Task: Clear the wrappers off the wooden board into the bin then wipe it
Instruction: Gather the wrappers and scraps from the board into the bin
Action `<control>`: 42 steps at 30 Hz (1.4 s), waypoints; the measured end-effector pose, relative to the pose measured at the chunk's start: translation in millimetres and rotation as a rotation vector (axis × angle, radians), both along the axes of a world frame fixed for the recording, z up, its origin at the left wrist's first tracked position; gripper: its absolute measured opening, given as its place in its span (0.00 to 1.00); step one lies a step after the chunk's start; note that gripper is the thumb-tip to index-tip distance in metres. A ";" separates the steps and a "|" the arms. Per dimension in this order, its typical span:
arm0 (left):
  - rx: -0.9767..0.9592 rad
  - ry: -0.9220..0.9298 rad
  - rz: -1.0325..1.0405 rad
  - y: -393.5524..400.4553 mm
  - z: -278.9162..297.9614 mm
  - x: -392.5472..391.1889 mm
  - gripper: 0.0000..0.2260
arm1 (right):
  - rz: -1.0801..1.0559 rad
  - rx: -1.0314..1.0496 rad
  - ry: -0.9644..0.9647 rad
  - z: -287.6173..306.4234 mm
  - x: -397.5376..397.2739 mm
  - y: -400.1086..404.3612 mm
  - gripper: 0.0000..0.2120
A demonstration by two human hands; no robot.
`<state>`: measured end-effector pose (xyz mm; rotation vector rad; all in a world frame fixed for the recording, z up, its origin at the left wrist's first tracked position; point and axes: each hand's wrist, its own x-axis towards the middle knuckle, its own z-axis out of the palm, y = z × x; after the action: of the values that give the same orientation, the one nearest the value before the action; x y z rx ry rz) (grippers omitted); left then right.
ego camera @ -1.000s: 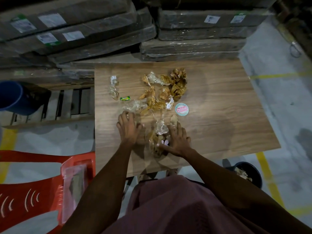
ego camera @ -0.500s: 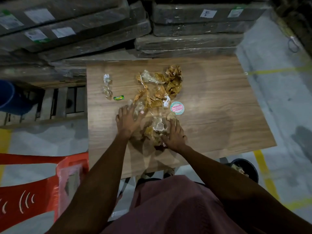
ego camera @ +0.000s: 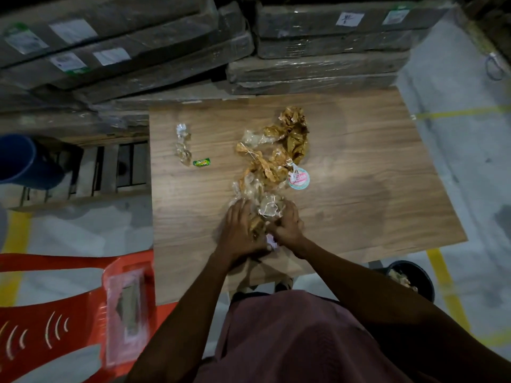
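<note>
A wooden board (ego camera: 359,175) carries a heap of clear and brown plastic wrappers (ego camera: 279,150) near its middle. My left hand (ego camera: 240,230) and my right hand (ego camera: 287,225) are pressed together around the near end of the heap, both closed on a bunch of crumpled wrappers (ego camera: 265,208). A round pink and teal sticker (ego camera: 298,179) lies at the heap's right edge. A small green candy wrapper (ego camera: 201,162) and a clear twisted wrapper (ego camera: 182,143) lie apart at the left. A black bin (ego camera: 412,277) holding wrappers stands on the floor under the board's near right edge.
Wrapped flat boxes (ego camera: 318,51) are stacked along the board's far side. A red plastic chair (ego camera: 55,308) with a packet on its seat stands at the near left. A blue bucket (ego camera: 19,158) and a wooden pallet (ego camera: 110,167) are at the left.
Both hands have come together from either side, gathering the near wrappers into a bunch between them. The camera view shifted slightly.
</note>
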<state>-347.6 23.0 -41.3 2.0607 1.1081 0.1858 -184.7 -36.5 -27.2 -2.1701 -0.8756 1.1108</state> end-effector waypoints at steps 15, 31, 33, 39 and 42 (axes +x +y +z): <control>-0.033 -0.214 0.271 -0.2 5.3 8.1 0.52 | -0.397 0.332 0.457 24.0 -15.6 -7.8 0.27; 0.130 0.129 0.216 15.1 1.7 -14.4 0.49 | 0.111 0.005 -0.336 -16.5 -3.6 -25.9 0.52; 0.060 0.143 0.202 23.8 0.5 -14.5 0.55 | 0.156 -0.061 -0.312 -18.3 -3.6 -24.8 0.54; -0.128 0.129 0.093 45.6 -3.3 -4.2 0.57 | -0.046 -0.141 -0.088 -4.6 -26.7 8.8 0.43; -0.040 0.103 0.127 39.2 -11.0 -1.7 0.46 | -0.099 -0.025 -0.102 0.7 -40.2 17.4 0.45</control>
<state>-349.3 62.2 -52.3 1.9845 1.2965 0.1200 -224.9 -19.1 -26.6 -2.2812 -0.7921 0.9759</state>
